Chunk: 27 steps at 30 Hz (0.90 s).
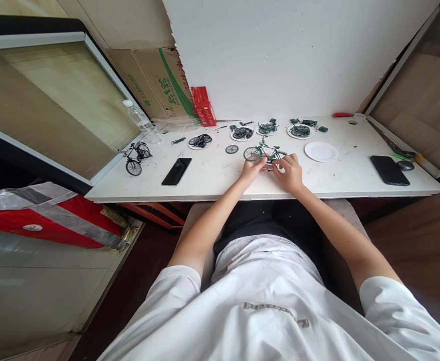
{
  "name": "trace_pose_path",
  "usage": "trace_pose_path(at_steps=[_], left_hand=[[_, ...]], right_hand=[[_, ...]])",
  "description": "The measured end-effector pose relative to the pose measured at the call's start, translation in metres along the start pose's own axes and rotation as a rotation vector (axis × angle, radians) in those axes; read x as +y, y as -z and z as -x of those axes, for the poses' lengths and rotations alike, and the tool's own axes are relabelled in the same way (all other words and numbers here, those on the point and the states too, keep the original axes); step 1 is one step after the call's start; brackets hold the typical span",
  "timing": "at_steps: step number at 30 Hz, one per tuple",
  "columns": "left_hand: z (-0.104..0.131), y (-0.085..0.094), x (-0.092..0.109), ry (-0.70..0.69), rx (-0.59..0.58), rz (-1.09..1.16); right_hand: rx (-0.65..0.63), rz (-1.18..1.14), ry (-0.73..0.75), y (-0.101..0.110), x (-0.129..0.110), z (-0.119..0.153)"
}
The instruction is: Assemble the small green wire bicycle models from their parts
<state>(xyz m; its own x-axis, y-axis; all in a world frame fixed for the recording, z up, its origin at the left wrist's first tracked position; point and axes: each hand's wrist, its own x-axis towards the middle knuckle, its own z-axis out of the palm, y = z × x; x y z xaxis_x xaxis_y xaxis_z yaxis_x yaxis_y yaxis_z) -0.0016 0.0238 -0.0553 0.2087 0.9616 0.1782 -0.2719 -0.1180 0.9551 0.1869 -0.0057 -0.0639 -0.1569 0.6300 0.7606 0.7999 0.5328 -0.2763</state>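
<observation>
A small green model bicycle (264,150) is held just above the table's front part. My left hand (253,169) is closed on its lower middle, with thumb and fingers near the pedals. My right hand (289,172) pinches the bicycle's rear end, and its fingers cover most of the back wheel. The spoked front wheel shows at the left; fine details between the fingers are hidden. A loose spoked wheel (232,149) lies on the table left of the bicycle. Farther left stands a black model bicycle (134,158).
Behind my hands, several white plates hold bicycle parts, such as the dark parts (242,133) and green parts (300,131). A bare white plate (321,151) lies right. Phones (177,171) flank the work area. A water bottle (142,120) and red box (204,106) stand at the back.
</observation>
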Motion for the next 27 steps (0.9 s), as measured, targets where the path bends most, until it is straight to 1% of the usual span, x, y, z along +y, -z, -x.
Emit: trace_pose_path(at_steps=[3, 8, 18, 27], left_hand=[[0.0003, 0.0002, -0.0006, -0.006, -0.012, -0.006], [0.0007, 0.0004, -0.0004, 0.006, -0.007, -0.027], [-0.0039, 0.0029, -0.0055, -0.010, -0.032, -0.083], [-0.0031, 0.0034, -0.0049, -0.001, -0.035, -0.101]], right_hand=[[0.012, 0.001, 0.026, -0.0002, 0.0016, -0.0014], [0.020, 0.053, 0.006, -0.0013, 0.0011, -0.0009], [0.036, 0.029, 0.024, 0.0000, -0.0003, 0.0001], [-0.025, 0.001, -0.011, 0.0025, -0.0025, -0.0010]])
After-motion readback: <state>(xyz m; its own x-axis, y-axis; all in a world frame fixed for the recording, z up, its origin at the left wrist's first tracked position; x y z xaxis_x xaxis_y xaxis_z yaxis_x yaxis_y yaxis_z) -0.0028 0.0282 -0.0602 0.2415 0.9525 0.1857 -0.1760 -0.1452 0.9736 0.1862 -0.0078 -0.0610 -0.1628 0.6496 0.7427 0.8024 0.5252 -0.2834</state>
